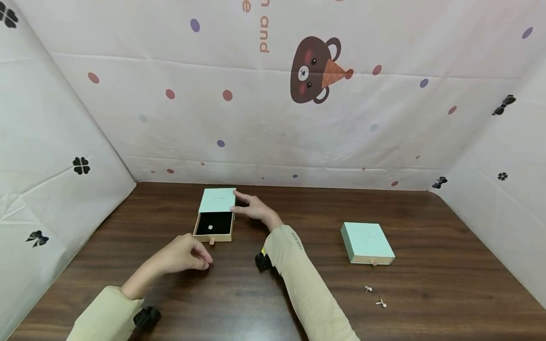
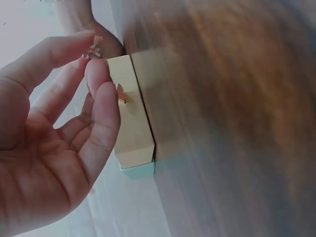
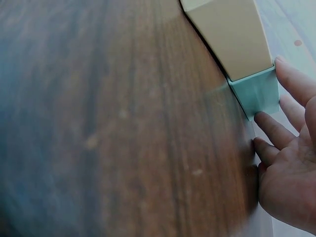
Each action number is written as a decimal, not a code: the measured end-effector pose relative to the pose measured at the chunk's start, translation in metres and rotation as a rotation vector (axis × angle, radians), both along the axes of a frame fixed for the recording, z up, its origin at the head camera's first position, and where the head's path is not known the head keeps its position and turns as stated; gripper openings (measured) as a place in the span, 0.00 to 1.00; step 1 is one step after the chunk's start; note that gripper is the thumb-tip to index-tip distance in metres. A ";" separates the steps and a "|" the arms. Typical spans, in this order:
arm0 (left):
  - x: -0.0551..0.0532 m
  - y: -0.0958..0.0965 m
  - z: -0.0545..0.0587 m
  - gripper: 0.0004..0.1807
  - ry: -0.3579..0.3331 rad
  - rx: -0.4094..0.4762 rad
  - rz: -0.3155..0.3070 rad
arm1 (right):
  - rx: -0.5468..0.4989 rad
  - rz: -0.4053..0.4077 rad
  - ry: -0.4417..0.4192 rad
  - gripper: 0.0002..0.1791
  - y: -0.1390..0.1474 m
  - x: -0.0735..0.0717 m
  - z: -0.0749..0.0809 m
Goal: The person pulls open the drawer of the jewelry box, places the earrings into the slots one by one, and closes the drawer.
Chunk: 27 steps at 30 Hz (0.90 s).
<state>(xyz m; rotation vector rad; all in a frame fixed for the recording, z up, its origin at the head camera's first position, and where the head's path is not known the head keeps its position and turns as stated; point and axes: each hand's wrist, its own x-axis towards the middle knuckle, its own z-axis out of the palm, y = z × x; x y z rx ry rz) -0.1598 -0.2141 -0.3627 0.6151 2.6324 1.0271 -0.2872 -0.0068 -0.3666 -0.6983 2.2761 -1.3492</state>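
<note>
My left hand [image 1: 183,255] is just in front of the pulled-out drawer box, its thumb and finger pinching a small glittering earring [image 2: 93,51]. The drawer [image 1: 215,238] is cream with a black pad, a pink ribbon tab at its front, and a small clover-shaped earring [image 1: 210,227] on the pad. A mint-green sleeve [image 1: 217,200] covers the drawer's back part. Fairly straight fingers of my right hand [image 1: 254,208] rest against the sleeve's right side, which the right wrist view also shows.
A second mint-green box [image 1: 368,240], closed, stands on the brown wooden table [image 1: 307,284] to the right. In front of it lie two small earrings, one nearer the box [image 1: 368,288] and another earring [image 1: 381,303] closer to me. A patterned white cloth [image 1: 256,123] hangs behind.
</note>
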 end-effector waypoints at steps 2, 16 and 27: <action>-0.001 0.001 0.001 0.02 0.016 0.019 0.020 | -0.003 -0.003 0.012 0.34 0.000 -0.002 -0.005; -0.006 0.001 0.003 0.06 -0.002 0.105 0.140 | 0.003 0.002 -0.019 0.34 -0.004 -0.021 -0.026; -0.006 0.002 0.005 0.08 0.003 0.090 0.132 | 0.001 0.025 -0.030 0.34 0.000 -0.001 0.001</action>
